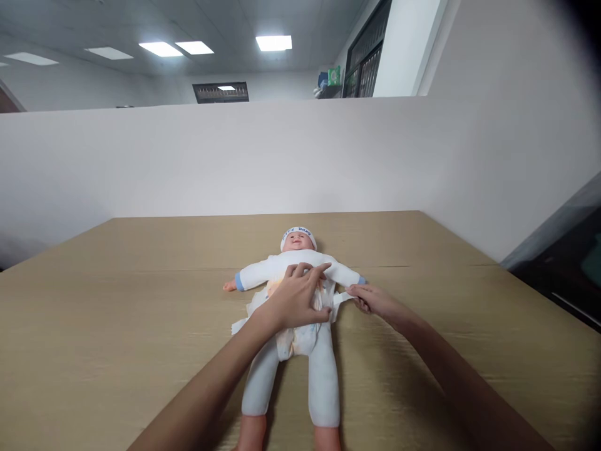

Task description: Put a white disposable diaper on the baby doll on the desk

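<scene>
A baby doll (pixel 323 369) in a white suit with blue cuffs and a printed white headband lies on its back, head away from me. Around its hips is a diaper (pixel 298 341) with faint coloured prints. My left hand (pixel 300 297) rests over the front of the diaper at the belly, fingers spread and thumb apart. At the doll's side on the right, my right hand (pixel 369 299) pinches the end of a white diaper tab (pixel 344 297), drawn out sideways from the diaper. Another tab (pixel 238 326) sticks out loose on the left side. My left palm hides part of the diaper front.
The doll lies on a wide wooden table (pixel 117 351). A white partition wall (pixel 211 163) stands along its far edge. A dark object (pixel 558 263) is beside the table at the right.
</scene>
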A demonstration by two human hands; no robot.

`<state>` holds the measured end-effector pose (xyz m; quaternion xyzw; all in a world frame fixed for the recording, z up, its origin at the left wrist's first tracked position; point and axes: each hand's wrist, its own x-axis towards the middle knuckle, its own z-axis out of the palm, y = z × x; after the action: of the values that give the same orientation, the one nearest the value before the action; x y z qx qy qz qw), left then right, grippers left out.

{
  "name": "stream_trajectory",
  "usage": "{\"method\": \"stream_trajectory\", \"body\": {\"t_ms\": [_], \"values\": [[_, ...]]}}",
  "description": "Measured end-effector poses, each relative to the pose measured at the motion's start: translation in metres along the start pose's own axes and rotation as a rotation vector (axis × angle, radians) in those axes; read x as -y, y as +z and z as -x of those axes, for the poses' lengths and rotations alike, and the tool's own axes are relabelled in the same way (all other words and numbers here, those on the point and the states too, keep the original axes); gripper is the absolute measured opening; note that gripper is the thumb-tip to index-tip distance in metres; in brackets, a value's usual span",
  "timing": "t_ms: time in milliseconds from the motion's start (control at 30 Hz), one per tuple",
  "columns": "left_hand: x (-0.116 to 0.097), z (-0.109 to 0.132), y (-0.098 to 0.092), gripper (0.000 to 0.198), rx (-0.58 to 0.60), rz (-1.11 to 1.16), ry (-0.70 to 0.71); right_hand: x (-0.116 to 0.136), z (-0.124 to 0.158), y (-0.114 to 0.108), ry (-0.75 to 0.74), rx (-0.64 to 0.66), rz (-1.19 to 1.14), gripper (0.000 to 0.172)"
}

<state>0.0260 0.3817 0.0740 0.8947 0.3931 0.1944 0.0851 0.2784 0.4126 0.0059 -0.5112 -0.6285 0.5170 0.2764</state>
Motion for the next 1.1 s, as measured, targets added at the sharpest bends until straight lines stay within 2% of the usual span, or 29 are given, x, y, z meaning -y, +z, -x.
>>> {"method": "stream_trajectory", "body": {"t_ms": [267, 400, 533, 600, 767, 933, 1100], "values": [[0.004, 0.001, 0.0, 0.1, -0.009, 0.055, -0.012, 0.057, -0.03, 0.009, -0.017, 0.175, -0.025, 0.046], [0.006, 0.001, 0.002, 0.101, -0.017, 0.07, -0.012, 0.061, -0.04, 0.016, -0.064, 0.221, 0.004, 0.052], [0.007, 0.001, 0.003, 0.102, -0.033, 0.085, -0.004, 0.059, -0.035, 0.014, -0.082, 0.239, 0.005, 0.058], [0.007, 0.002, 0.001, 0.095, -0.03, 0.116, -0.01, 0.06, -0.031, 0.01, -0.078, 0.253, 0.003, 0.061], [0.01, 0.0, -0.007, 0.053, 0.015, 0.245, -0.092, 0.058, -0.026, 0.003, -0.065, 0.276, 0.015, 0.063], [0.013, -0.002, -0.013, 0.041, 0.083, 0.315, -0.119, 0.052, -0.028, 0.002, -0.053, 0.333, 0.011, 0.055], [0.01, -0.003, -0.016, 0.034, 0.083, 0.319, -0.116, 0.053, -0.028, 0.005, -0.097, 0.389, 0.027, 0.05]]}}
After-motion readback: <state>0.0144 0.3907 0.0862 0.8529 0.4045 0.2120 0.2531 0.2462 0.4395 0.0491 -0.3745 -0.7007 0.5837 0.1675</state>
